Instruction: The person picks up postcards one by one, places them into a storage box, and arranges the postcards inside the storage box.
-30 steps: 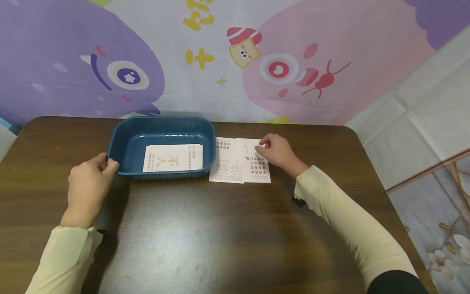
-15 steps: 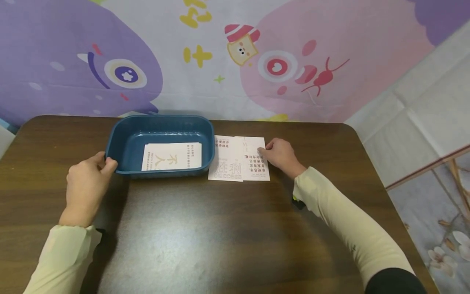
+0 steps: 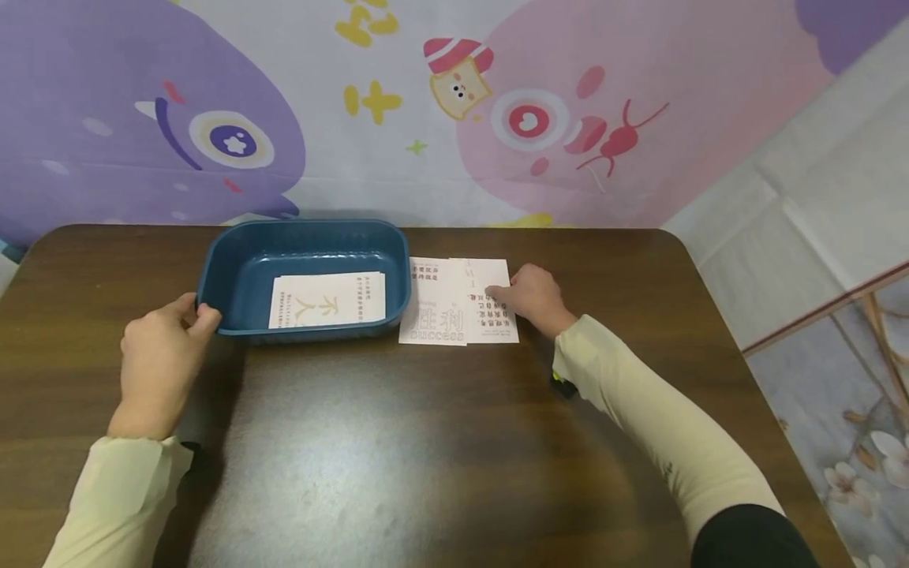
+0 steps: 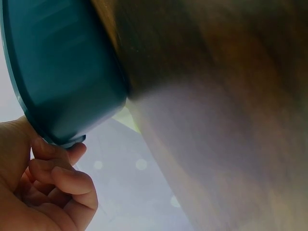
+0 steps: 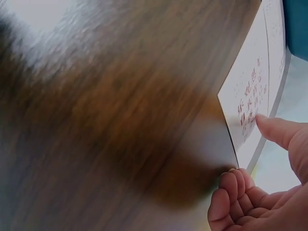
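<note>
A dark blue rectangular plastic bin (image 3: 312,334) stands near the table's back edge. My left hand (image 3: 158,359) grips its front left corner, with thumb and fingers at the rim, as the left wrist view also shows. Inside the bin lies a small stack of white printed cards (image 3: 327,300). Right beside the bin, two white printed cards lie side by side: a left one (image 3: 429,304) reading "success" and a right one (image 3: 493,322). My right hand (image 3: 538,300) pinches the right card at its right edge, thumb on top and fingers at the edge (image 5: 252,115).
The brown wooden table (image 3: 355,457) reaches toward me in front of the bin. A cartoon-printed cloth (image 3: 383,173) hangs behind its back edge. To the right is a pale panel with a floral print (image 3: 845,442).
My right hand has moved onto the right card's edge, its thumb now lying over the card. The left hand stays on the bin's corner. The head view has shifted slightly.
</note>
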A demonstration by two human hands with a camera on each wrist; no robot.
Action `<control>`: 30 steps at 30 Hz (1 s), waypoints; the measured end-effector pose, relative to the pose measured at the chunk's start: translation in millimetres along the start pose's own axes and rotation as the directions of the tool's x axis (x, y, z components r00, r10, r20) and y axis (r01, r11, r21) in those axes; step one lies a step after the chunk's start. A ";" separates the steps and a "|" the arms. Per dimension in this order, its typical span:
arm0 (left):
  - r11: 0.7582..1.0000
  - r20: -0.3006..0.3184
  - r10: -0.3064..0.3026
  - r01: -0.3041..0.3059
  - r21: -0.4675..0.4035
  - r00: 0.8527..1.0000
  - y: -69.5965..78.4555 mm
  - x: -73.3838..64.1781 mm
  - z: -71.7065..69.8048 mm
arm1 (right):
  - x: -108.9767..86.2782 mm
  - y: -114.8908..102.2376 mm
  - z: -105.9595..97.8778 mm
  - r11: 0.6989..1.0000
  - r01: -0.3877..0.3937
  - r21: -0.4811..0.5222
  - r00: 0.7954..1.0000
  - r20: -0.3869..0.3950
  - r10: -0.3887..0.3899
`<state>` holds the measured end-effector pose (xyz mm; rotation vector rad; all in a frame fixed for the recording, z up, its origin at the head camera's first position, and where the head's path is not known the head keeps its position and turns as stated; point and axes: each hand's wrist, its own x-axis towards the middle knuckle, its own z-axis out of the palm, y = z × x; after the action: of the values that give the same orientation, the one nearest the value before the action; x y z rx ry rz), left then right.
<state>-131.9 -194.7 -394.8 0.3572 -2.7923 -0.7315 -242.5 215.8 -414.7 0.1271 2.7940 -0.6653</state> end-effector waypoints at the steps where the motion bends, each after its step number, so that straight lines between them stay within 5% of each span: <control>1: 1.000 0.002 -0.004 0.004 -0.001 1.000 -0.4 -0.1 0.0 | 0.1 -1.0 0.3 1.000 -0.002 0.001 1.000 0.001 0.002; 15: 0.999 0.058 -0.049 0.049 -0.002 0.997 -1.6 1.7 0.5 | 3.9 -8.4 -0.9 0.979 -0.184 0.086 0.983 0.040 0.181; 26: 1.000 0.035 -0.023 0.023 -0.011 0.999 -4.9 1.0 1.5 | 11.3 -10.3 -3.5 0.869 -0.357 0.342 0.934 0.098 0.345; 30: 1.000 0.029 -0.014 0.014 -0.015 0.999 -4.3 2.4 1.4 | 11.2 -2.9 -10.0 0.864 -0.339 0.372 0.937 0.057 0.343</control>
<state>-133.7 -198.4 -397.7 0.3668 -2.8123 -0.7659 -256.0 218.1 -408.0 0.6853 2.5179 -1.0950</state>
